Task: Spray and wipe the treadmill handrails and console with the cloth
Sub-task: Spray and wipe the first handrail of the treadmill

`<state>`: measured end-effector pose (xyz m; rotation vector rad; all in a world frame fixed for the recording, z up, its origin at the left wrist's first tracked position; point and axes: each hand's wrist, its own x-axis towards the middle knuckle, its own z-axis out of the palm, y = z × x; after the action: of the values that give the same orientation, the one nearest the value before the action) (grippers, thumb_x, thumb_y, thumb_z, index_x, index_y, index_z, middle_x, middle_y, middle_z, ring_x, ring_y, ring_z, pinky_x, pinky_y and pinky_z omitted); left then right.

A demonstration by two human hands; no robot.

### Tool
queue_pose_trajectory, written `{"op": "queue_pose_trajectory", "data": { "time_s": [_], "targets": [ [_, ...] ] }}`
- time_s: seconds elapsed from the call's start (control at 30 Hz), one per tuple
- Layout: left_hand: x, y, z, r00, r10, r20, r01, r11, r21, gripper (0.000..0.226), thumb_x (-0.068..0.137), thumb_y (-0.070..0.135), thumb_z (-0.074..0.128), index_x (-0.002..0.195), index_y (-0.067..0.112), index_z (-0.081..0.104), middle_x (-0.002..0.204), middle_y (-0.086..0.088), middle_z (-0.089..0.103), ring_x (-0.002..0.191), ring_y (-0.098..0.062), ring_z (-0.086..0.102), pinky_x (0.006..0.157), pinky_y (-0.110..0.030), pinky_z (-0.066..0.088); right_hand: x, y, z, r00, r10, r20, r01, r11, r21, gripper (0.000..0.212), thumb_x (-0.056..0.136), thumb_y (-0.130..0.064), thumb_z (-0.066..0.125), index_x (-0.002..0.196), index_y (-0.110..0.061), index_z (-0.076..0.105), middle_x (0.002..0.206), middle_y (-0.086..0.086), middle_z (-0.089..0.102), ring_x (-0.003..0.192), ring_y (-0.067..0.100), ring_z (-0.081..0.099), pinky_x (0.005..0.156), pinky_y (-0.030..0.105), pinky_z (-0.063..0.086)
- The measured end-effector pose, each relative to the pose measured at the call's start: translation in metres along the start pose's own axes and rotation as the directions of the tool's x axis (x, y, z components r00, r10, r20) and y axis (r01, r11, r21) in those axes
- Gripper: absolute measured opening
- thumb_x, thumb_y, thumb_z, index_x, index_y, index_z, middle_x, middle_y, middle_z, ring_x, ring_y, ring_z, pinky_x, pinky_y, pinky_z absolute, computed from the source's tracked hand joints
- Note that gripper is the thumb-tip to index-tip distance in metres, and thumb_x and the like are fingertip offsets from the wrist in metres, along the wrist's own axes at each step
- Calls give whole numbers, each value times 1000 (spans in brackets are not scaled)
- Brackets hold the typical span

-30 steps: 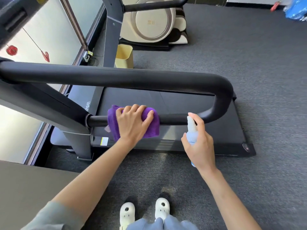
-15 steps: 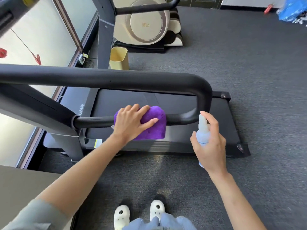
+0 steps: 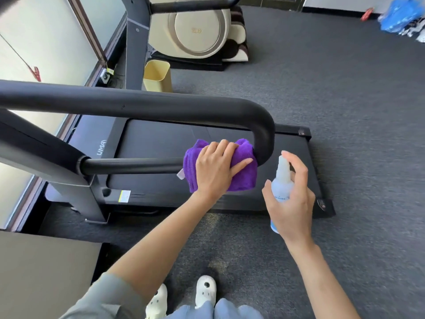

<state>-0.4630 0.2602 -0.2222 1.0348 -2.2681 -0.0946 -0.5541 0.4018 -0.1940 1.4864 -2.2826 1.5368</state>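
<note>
The black treadmill handrail (image 3: 138,107) runs across the view, bends down at the right and returns as a thinner lower bar (image 3: 128,165). A purple cloth (image 3: 243,171) is wrapped over that lower bar, right beside the bend. My left hand (image 3: 215,169) grips the cloth around the bar. To the right of the bend, my right hand (image 3: 291,201) holds a small clear spray bottle (image 3: 281,180) upright, forefinger arched over its nozzle. The console is out of view.
The treadmill deck (image 3: 161,143) lies below the rail on grey carpet. A yellow bin (image 3: 157,75) and a beige massage chair (image 3: 197,28) stand behind. A grey surface (image 3: 41,272) fills the lower left. My white shoes (image 3: 205,291) are at the bottom.
My left hand has slid the cloth to the right along the lower bar, up to the bend. The right hand has kept the bottle beside the rail end.
</note>
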Motion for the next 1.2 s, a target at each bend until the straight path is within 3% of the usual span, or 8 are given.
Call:
{"op": "queue_pose_trajectory", "data": {
  "time_s": [0.13,0.3,0.47,0.57,0.7,0.83,0.97,1.2],
  "targets": [
    [7,19,-12,978,-201,-47,174,923,-343,59,93,59,33,94,9,65,84,-1,63,76,-22,56,71,-31,36,3,-4,-4,1000,-12,-22,12,1000,19,66,79,1,66,137,-22,42,136,-18,51,108,21,64,93,25,49],
    [21,30,-24,942,-322,-92,204,771,-604,50,91,47,40,102,2,59,92,-3,59,86,-21,53,79,-37,41,3,-4,-11,999,-21,-43,22,1000,14,68,79,4,67,136,-24,42,134,-17,53,96,21,64,85,14,46],
    [14,34,-8,996,-86,26,88,887,-453,69,85,57,38,120,0,57,112,-10,61,96,-29,58,85,-41,41,-2,1,-14,999,4,-38,-4,1000,-3,71,79,8,68,136,-25,42,135,-23,51,98,24,65,86,15,47],
    [14,23,-2,997,-17,80,41,949,-314,77,87,67,31,128,7,56,102,-8,64,86,-29,59,76,-40,41,-4,1,-15,999,-8,-46,8,1000,-12,67,80,2,66,136,-23,42,136,-23,50,98,24,64,88,8,43],
    [10,-3,-4,974,127,190,-119,992,-50,81,84,74,26,127,14,60,88,-7,61,72,-28,56,64,-39,41,-5,-4,-9,999,2,-37,-2,1000,-1,62,82,-5,63,136,-24,41,137,-29,48,101,26,65,90,27,51],
    [0,-37,-10,946,267,183,-286,955,85,78,75,80,42,119,19,64,85,-6,59,65,-27,53,57,-36,43,-11,-11,4,1000,-9,6,9,1000,8,64,82,1,66,136,-22,42,136,-10,55,102,25,65,91,32,51],
    [-11,-81,-24,952,250,180,-275,952,133,83,71,84,45,123,22,62,86,-4,58,68,-26,52,60,-35,43,-14,-17,17,998,-19,66,19,1000,4,67,81,6,68,135,-24,42,136,-13,51,100,17,60,89,19,45],
    [-9,-85,-33,968,127,217,-173,962,211,83,70,86,42,122,24,61,95,-4,63,80,-29,58,71,-37,43,-12,-22,22,996,-49,73,49,999,2,69,80,7,70,136,-24,42,135,-12,54,100,16,59,88,21,46]
  ]
}}
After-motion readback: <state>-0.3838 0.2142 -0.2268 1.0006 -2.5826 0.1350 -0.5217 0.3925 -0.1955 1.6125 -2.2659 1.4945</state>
